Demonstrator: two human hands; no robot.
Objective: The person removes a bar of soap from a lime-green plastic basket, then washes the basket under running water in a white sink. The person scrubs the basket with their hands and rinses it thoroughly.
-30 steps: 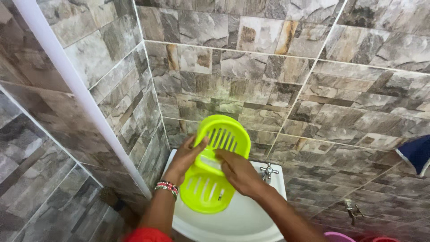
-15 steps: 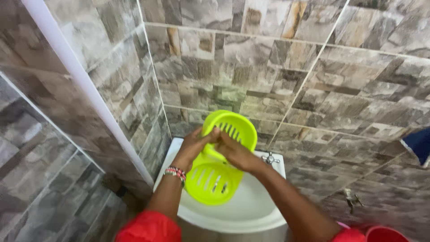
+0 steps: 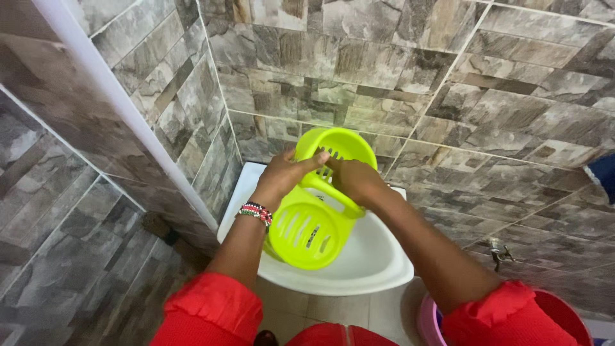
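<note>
While the left hand (image 3: pixel 282 176) gripped the rack (image 3: pixel 317 205) at its middle bar and the right hand (image 3: pixel 355 179) closed on the same bar, the two-tier unit hung over the sink (image 3: pixel 378 263), apparently not yet set down or fixed to the wall (image 3: pixel 448 96).

Lime-green slotted two-tier soap dish (image 3: pixel 307 224), tilted above white basin (image 3: pixel 371 263)

Grey stone-look wall tiles (image 3: pixel 397 70)
</note>
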